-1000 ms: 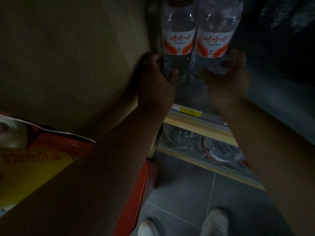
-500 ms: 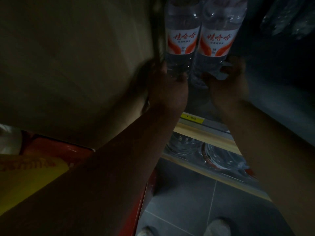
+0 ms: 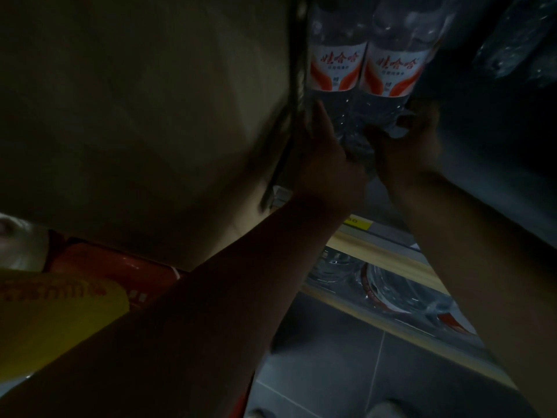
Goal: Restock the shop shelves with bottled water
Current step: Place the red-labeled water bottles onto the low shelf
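Grip sits low: left hand [image 3: 328, 164] curls round left bottle [image 3: 336, 67], right hand [image 3: 407, 146] round right bottle [image 3: 391, 70], both upright beside side panel [image 3: 150, 116]; push back evenly, labels outward.

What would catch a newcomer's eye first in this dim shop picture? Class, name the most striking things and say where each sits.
Brightest are the red-and-white labels of the left water bottle and right water bottle, side by side at top centre. Just below, the left hand and right hand each grip a bottle's base. Lower down, a yellow price tag sits on the wooden shelf edge.
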The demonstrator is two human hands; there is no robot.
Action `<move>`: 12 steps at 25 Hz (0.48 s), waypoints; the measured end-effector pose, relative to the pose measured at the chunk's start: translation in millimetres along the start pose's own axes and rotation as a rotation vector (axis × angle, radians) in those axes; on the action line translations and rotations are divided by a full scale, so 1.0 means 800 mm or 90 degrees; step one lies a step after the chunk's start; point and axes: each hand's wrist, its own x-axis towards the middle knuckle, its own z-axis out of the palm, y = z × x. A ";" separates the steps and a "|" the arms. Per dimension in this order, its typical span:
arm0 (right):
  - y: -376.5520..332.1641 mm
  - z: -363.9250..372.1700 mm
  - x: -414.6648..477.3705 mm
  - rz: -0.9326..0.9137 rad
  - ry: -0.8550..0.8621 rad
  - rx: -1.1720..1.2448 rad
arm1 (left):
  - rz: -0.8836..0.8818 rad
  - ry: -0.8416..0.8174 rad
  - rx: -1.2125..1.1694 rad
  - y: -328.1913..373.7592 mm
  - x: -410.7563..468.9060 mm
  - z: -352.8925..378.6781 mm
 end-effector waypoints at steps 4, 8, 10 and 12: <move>0.003 0.004 0.005 -0.025 -0.011 -0.008 | 0.004 -0.035 0.010 -0.009 0.009 0.003; 0.014 0.012 0.012 -0.035 -0.020 0.014 | -0.026 -0.142 0.050 -0.014 0.021 -0.003; 0.018 0.013 0.013 -0.030 -0.036 0.004 | -0.036 -0.233 0.069 -0.018 0.028 -0.015; 0.021 0.004 0.012 -0.018 -0.062 -0.045 | -0.051 -0.282 0.082 -0.020 0.029 -0.027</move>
